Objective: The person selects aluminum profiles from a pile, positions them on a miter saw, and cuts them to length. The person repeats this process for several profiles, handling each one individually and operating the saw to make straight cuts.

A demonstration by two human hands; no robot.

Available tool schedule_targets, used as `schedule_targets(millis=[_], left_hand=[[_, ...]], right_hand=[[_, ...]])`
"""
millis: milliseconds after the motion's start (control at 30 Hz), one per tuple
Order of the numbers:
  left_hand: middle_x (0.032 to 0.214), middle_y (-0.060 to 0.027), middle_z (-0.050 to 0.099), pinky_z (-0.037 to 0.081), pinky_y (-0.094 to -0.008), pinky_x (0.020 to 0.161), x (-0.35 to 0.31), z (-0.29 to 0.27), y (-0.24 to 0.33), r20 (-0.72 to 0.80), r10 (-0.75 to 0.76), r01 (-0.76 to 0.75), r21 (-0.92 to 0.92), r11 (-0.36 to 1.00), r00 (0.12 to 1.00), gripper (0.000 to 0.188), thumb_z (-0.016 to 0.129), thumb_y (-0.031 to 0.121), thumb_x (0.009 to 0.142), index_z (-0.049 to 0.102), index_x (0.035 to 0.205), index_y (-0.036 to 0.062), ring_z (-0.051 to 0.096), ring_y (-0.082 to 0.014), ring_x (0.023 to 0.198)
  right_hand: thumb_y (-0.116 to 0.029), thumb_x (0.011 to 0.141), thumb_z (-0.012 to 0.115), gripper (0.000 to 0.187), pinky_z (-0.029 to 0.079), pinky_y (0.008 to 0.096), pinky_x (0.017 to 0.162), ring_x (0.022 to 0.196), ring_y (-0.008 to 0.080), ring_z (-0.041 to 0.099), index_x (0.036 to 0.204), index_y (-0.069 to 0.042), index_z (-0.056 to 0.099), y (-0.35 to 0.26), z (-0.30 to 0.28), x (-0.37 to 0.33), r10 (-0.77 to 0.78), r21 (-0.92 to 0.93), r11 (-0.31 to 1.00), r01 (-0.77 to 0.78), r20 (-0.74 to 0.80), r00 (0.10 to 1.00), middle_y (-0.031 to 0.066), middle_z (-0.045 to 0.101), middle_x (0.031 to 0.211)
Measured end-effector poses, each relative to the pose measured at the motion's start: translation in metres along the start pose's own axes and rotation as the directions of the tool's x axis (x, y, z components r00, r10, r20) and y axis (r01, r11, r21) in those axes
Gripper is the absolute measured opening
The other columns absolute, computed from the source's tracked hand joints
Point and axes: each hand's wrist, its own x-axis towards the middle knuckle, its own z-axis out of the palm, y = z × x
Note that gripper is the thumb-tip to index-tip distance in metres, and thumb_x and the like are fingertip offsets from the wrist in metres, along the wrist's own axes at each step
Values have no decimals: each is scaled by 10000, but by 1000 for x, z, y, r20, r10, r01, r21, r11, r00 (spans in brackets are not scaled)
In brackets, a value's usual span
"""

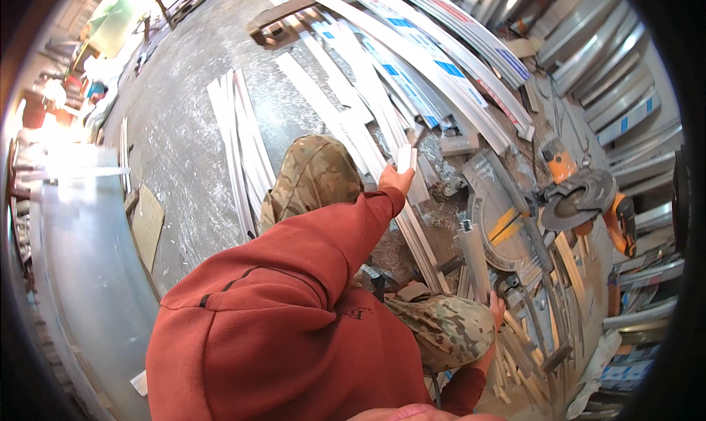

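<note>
My left hand [397, 178] reaches forward past my camouflage-clad knee. Its fingers are closed round a short white piece of profile [405, 158], held upright above long white profiles [360, 138] lying on the floor. Lower on the right, my right hand [497, 310] is partly hidden behind my other knee. Its fingers are on the near end of a grey metal profile [476, 258], which points away from me beside the round base of a mitre saw [496, 208]. The saw's orange and black head [585, 200] with its blade stands to the right.
Long wrapped profiles [434, 53] lie across the floor ahead. Several offcuts and wooden strips [526, 362] are scattered at the lower right. Metal profiles are stacked in a rack [640, 112] along the right. A sheet-covered surface [88, 252] stands at the left, near a board [148, 226].
</note>
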Motion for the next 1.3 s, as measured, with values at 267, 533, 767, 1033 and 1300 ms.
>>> schedule_targets(millis=[267, 533, 767, 1033, 1300], left_hand=[[823, -241, 694, 517, -425, 766, 18, -16, -19, 199, 4, 9, -67, 998, 980, 588, 668, 452, 728, 677, 968, -85, 682, -380, 808], [880, -251, 695, 512, -396, 817, -41, 54, 120, 371, 458, -362, -301, 882, 807, 559, 678, 431, 763, 687, 1003, -74, 685, -341, 867], [974, -171, 673, 527, -321, 680, -7, 116, 169, 503, 496, -436, -240, 867, 708, 845, 796, 445, 714, 501, 1303, -85, 646, -236, 804], [939, -48, 665, 512, -249, 691, -126, -1, 127, 806, 412, -51, -434, 900, 425, 413, 710, 296, 869, 624, 1133, -10, 630, -125, 828], [1071, -149, 635, 517, -414, 899, -275, -46, 133, 941, 331, 685, -199, 701, -65, 537, 539, 479, 950, 549, 1178, -7, 629, -267, 1004]], right_hand=[[-295, 922, 592, 412, 464, 383, 889, 1030, 260, 599, 1241, -34, 584, 3, 3, -28, 414, 950, -42, -308, 297, 860, 120, 620, 1178], [-162, 875, 673, 421, 469, 355, 880, 1042, 276, 608, 1260, -26, 569, -34, 7, -106, 344, 731, 669, -131, -149, 927, 129, 606, 1187], [-97, 841, 669, 434, 481, 371, 865, 1011, 302, 610, 1254, -22, 558, -49, -1, -132, 400, 472, 850, -236, -286, 871, 175, 606, 1088], [-391, 967, 539, 432, 471, 360, 712, 734, 242, 592, 1049, 28, 606, -106, -101, -139, 370, 422, 882, -211, -342, 864, 125, 652, 834], [-571, 984, 430, 653, 486, 332, 856, 980, 176, 603, 1222, 12, 605, -159, -92, -113, 259, 912, 323, -254, 174, 950, 118, 649, 1114]])
